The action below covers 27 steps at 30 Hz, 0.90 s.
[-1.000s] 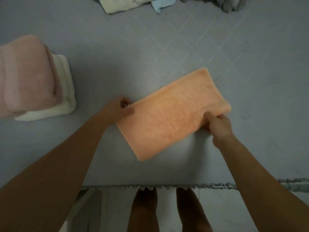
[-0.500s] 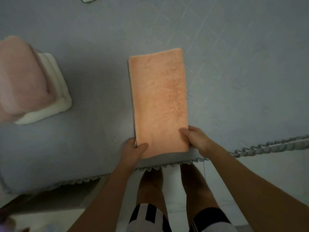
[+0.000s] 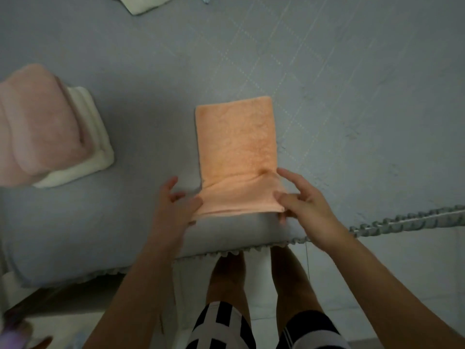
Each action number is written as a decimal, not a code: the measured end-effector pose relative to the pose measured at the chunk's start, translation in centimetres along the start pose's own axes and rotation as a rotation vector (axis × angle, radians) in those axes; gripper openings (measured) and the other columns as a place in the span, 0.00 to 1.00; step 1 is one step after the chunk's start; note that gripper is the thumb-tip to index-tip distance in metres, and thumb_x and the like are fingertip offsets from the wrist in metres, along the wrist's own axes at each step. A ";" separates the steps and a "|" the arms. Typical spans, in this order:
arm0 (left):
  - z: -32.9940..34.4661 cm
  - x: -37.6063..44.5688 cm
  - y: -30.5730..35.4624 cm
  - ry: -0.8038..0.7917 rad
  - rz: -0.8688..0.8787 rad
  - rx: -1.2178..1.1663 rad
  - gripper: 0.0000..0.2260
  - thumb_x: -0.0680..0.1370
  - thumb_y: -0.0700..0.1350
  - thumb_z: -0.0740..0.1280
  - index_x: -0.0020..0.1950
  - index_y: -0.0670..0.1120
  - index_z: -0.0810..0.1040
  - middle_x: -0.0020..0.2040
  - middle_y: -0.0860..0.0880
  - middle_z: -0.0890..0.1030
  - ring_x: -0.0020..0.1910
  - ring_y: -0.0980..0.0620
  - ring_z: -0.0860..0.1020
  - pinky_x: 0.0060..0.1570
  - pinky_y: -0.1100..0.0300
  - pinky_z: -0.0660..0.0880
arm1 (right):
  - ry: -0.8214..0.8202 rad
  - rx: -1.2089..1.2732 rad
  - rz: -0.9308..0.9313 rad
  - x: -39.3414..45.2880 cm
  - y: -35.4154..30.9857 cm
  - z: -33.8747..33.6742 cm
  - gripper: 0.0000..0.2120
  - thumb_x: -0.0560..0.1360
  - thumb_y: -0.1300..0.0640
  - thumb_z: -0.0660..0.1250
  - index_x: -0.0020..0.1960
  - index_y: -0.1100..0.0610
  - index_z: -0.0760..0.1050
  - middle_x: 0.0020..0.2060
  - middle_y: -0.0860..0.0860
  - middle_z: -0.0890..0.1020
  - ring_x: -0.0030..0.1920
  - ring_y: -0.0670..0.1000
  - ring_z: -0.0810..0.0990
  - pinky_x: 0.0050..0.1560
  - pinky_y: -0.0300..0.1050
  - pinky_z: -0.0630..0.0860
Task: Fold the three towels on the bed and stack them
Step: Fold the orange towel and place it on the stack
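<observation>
Two of the three towels look finished: at the left edge of the frame a folded pink towel [image 3: 37, 124] sits on top of a folded cream towel [image 3: 93, 147], the cream one showing along its right and lower edges. The third, an orange towel [image 3: 236, 147], lies as a long narrow strip in the middle of the frame on the grey bedspread [image 3: 352, 96], well apart from that pile. The left hand [image 3: 173, 210] holds its lower left corner with the thumb on top, the other fingers loosely spread. The right hand [image 3: 302, 200] pinches the lower right corner, and the near end is lifted and rumpled. I'd judge one more fold remains, near end over far, then carrying it onto the pile. No baskets or boxes in sight; some pale cloth [image 3: 146, 2] lies at the top edge.
</observation>
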<state>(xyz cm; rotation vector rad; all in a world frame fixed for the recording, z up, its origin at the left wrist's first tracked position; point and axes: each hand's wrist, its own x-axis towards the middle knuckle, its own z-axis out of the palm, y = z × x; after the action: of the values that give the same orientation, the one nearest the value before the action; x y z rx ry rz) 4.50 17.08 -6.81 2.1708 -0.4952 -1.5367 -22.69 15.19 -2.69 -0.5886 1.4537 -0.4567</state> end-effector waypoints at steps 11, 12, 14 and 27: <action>3.8 13.3 10.0 -0.107 0.320 0.331 0.22 0.75 0.50 0.73 0.66 0.45 0.72 0.53 0.45 0.81 0.40 0.51 0.80 0.37 0.57 0.78 | 0.237 -0.231 0.052 15.6 -8.0 -0.5 0.09 0.72 0.59 0.68 0.52 0.56 0.78 0.42 0.54 0.81 0.40 0.53 0.79 0.41 0.46 0.76; 3.9 13.6 9.5 -0.092 0.315 0.370 0.26 0.73 0.50 0.75 0.67 0.45 0.71 0.51 0.47 0.80 0.42 0.51 0.79 0.42 0.56 0.78 | 0.243 -0.299 0.046 15.8 -7.3 -0.5 0.10 0.72 0.59 0.69 0.53 0.56 0.78 0.45 0.53 0.82 0.44 0.53 0.80 0.45 0.48 0.78; 3.7 13.5 8.4 -0.010 0.310 0.365 0.28 0.70 0.49 0.77 0.66 0.46 0.72 0.45 0.54 0.79 0.40 0.58 0.78 0.42 0.63 0.75 | 0.245 -0.360 0.014 15.4 -5.8 -0.7 0.10 0.73 0.55 0.70 0.53 0.53 0.77 0.48 0.50 0.82 0.49 0.51 0.81 0.51 0.49 0.79; 5.2 13.3 10.0 0.139 0.500 0.163 0.12 0.72 0.51 0.69 0.53 0.51 0.72 0.42 0.56 0.80 0.39 0.57 0.78 0.42 0.53 0.78 | 0.441 -0.294 -0.316 15.4 -6.6 -0.7 0.08 0.70 0.52 0.68 0.45 0.45 0.70 0.40 0.38 0.78 0.37 0.35 0.76 0.35 0.28 0.70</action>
<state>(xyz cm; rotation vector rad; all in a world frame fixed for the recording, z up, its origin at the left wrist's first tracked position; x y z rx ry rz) 3.47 1.05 -13.45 2.0390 -1.0520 -1.0980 -21.77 0.41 -10.64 -1.0076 1.8744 -0.6546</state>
